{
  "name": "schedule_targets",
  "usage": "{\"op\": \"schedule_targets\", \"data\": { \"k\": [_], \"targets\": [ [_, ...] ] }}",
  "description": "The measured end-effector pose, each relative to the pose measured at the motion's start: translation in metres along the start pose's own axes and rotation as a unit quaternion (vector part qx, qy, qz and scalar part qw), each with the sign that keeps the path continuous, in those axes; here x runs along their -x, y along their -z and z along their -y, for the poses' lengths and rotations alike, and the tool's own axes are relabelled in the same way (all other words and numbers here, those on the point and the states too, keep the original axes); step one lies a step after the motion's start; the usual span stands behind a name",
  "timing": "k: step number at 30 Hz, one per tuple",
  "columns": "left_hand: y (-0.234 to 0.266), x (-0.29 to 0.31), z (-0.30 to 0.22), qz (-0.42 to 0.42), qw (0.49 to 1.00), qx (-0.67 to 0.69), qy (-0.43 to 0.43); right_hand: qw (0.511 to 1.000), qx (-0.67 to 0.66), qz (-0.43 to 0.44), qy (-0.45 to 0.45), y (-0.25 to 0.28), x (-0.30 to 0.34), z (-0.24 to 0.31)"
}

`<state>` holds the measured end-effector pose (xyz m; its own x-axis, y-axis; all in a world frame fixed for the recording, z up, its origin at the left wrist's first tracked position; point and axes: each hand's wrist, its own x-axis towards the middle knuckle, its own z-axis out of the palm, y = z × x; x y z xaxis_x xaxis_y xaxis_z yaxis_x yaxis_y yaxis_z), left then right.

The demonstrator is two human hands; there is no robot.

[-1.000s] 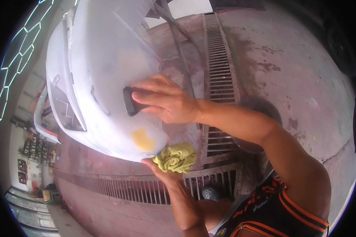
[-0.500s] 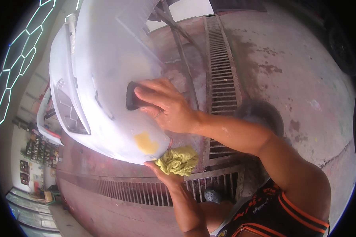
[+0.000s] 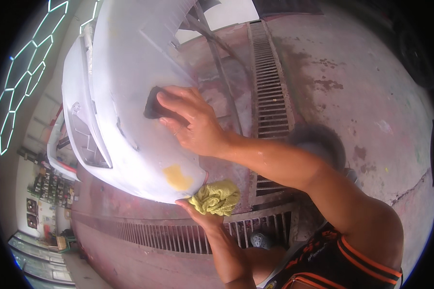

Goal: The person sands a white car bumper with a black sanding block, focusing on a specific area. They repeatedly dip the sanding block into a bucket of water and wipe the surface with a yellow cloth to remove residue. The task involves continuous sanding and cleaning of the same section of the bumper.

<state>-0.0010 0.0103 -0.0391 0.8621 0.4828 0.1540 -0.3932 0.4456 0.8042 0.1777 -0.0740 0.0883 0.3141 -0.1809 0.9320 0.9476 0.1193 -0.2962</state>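
Note:
A pale grey-white car bumper (image 3: 130, 62) stretches from the top of the view down to the middle. My right hand (image 3: 195, 120) grips a dark sanding block (image 3: 152, 103) and presses it flat on the bumper's face. Below, a yellow patch (image 3: 177, 177) of what looks like filler shows on the surface. My left hand (image 3: 206, 217) holds a crumpled yellow-green cloth (image 3: 216, 197) at the bumper's lower end, its thumb against the edge. The cloth hides most of the left fingers.
Dark stand legs (image 3: 217, 62) support the bumper from behind. Metal floor grates (image 3: 270, 91) run alongside and below (image 3: 164, 237). A dark round container (image 3: 318, 139) stands behind my right forearm. Another white bumper-like part (image 3: 58, 161) is at far left.
My right hand has slid the sanding block a little up and to the left across the bumper, tilting it slightly. The left hand and cloth stay at the lower end.

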Motion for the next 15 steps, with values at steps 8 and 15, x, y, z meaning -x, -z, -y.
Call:
{"op": "schedule_targets", "data": {
  "k": [8, 15],
  "targets": [
    [0.000, -0.003, 0.004, -0.070, 0.994, 0.049, 0.063, 0.992, 0.021, 0.101, 0.076, 0.020, 0.013, 0.024],
    [0.011, -0.001, 0.011, -0.042, 0.990, 0.085, 0.100, 0.976, 0.056, 0.156, 0.139, 0.022, 0.030, 0.029]
  ]
}}
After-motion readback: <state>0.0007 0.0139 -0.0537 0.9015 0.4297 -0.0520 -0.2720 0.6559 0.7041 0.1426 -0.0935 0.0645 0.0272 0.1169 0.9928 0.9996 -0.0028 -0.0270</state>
